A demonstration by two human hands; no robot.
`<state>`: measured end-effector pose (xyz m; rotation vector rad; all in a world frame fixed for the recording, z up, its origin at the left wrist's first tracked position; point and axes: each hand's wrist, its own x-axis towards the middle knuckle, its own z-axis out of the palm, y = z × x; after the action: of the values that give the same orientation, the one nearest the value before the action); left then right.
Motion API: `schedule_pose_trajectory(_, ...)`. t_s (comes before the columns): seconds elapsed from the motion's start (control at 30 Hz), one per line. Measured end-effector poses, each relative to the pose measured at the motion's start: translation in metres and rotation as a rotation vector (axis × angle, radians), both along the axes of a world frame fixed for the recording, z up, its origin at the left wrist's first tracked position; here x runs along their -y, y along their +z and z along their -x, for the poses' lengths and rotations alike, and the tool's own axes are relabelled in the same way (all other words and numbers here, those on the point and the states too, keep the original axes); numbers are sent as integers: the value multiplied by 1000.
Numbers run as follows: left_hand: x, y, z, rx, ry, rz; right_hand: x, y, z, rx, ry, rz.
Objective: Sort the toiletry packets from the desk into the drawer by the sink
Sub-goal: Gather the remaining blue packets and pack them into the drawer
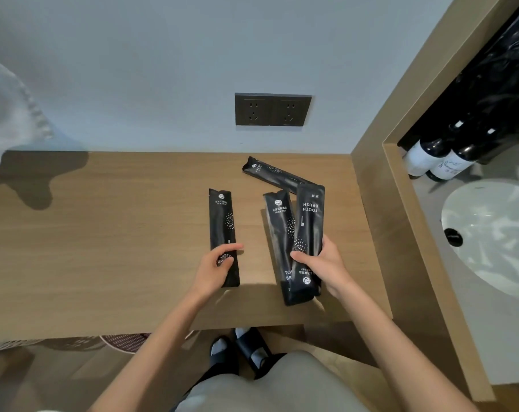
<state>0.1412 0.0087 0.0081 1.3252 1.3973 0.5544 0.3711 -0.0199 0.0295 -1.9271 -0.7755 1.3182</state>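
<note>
Four black toothbrush packets are in reach of the hands on the wooden bench (pixel 118 233). The left hand (pixel 216 266) reaches forward with its fingers curled over the near end of the left packet (pixel 222 221), which lies flat and points away from the person. The right hand (pixel 323 263) grips the held packet (pixel 308 221) around its lower half, thumb across the front, the packet's far end tilted away from the wrist. Just left of that hand, partly under the held packet, lies the middle packet (pixel 279 221). Beyond the right hand's fingertips the far packet (pixel 270 171) lies slantwise near the wall. Both forearms are bare and stretched out over the bench edge.

Past both hands a dark double socket (pixel 272 110) sits in the pale wall. To the right of the right hand, behind a wooden partition, are a white sink (pixel 496 233) and two dark bottles (pixel 439 162). Far left of the left hand hangs a white towel (pixel 8 114).
</note>
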Motion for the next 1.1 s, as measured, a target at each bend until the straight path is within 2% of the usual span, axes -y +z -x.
schedule_pose_trajectory(0.17, 8, 31, -16, 52, -80, -29, 5, 26, 21, -46, 102, -142)
schedule_pose_trajectory(0.27, 11, 46, -25, 117, -46, -45, 6, 31, 33, -85, 144, -191)
schedule_pose_trajectory(0.47, 10, 59, -29, 373, 204, 265, -1, 35, 47, -44, 224, -230)
schedule_pose_trajectory(0.53, 12, 62, -30, 352, 192, 216, -3, 38, 49, -47, 304, -239)
schedule_pose_trajectory(0.63, 11, 63, -34, 291, 290, 149, -5, 40, 51, -44, 451, -229)
schedule_pose_trajectory(0.87, 1, 65, -32, 245, 315, 175, -10, 39, 42, 18, 605, -247)
schedule_pose_trajectory(0.97, -5, 66, -32, 262, 307, 197, -17, 42, 33, 41, 574, -243)
schedule_pose_trajectory(1.1, -15, 73, -30, 233, 299, 191, -40, 28, 10, 123, 357, -259)
